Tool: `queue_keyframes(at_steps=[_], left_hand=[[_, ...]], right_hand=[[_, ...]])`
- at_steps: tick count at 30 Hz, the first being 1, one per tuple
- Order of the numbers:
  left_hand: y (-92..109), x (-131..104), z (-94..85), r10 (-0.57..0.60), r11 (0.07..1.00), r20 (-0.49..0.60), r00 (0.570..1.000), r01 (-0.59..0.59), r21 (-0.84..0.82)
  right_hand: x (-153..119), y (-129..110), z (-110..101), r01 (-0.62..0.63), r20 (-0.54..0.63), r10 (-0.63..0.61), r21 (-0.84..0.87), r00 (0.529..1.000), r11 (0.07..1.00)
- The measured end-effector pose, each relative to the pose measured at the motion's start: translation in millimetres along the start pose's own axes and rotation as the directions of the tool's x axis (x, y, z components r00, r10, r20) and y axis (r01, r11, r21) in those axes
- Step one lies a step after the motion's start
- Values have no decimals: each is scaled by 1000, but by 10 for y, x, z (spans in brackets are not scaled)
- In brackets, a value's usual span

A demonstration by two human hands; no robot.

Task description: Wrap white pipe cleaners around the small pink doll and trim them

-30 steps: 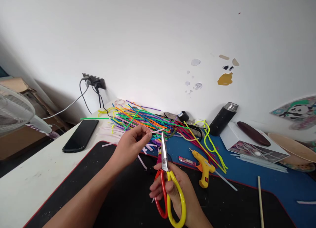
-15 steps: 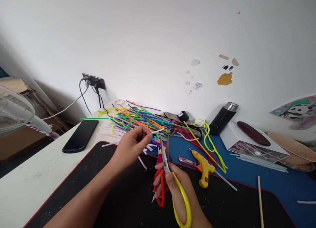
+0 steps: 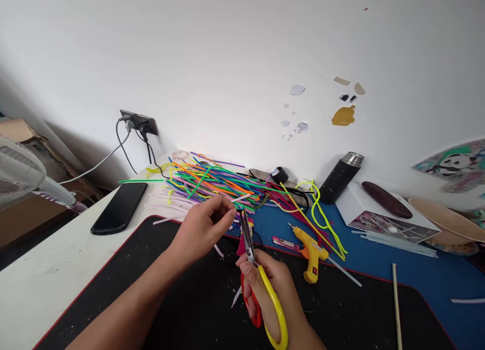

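Observation:
My left hand [image 3: 210,223] is closed in a pinch. A short, pale pipe cleaner [image 3: 243,198] sticks out to the right of its fingertips. My right hand [image 3: 271,284] is wrapped round a pair of scissors [image 3: 249,249] with one yellow and one red handle. The blades point up and away, nearly together, their tips just right of my left fingertips. Behind the blades shows a fuzzy magenta piece [image 3: 241,246], partly hidden; whether my right fingers hold it too is unclear. A heap of coloured pipe cleaners [image 3: 212,181] lies just beyond both hands.
A yellow glue gun [image 3: 312,251] lies right of the scissors, by a small pink packet [image 3: 285,243]. Farther right are a black flask [image 3: 341,181], a white box [image 3: 379,213] and a thin stick [image 3: 396,304]. A phone [image 3: 119,208] lies at left, near a fan [image 3: 22,168].
The scissor blades have closed from apart to nearly together, and their tips have moved left, closer to my left fingertips. My left hand stays pinched in almost the same place.

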State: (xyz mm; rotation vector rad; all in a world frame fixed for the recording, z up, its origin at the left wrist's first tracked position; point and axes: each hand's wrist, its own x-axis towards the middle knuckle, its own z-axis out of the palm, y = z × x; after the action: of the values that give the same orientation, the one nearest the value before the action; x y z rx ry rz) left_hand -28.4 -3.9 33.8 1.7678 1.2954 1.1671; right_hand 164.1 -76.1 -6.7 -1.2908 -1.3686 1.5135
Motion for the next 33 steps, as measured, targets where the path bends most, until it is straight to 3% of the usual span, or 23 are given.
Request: queue_keyframes(at_steps=[19,33], left_hand=[[-5,-3,7,-9,1000,17,1000,9,-1],[-41,33,-32,-75,983,-53,996,65,-172]], right_hand=[[-11,-54,0,-52,-13,52,-52,999,997],[-20,-72,-1,-20,-58,17,-52,998,998]])
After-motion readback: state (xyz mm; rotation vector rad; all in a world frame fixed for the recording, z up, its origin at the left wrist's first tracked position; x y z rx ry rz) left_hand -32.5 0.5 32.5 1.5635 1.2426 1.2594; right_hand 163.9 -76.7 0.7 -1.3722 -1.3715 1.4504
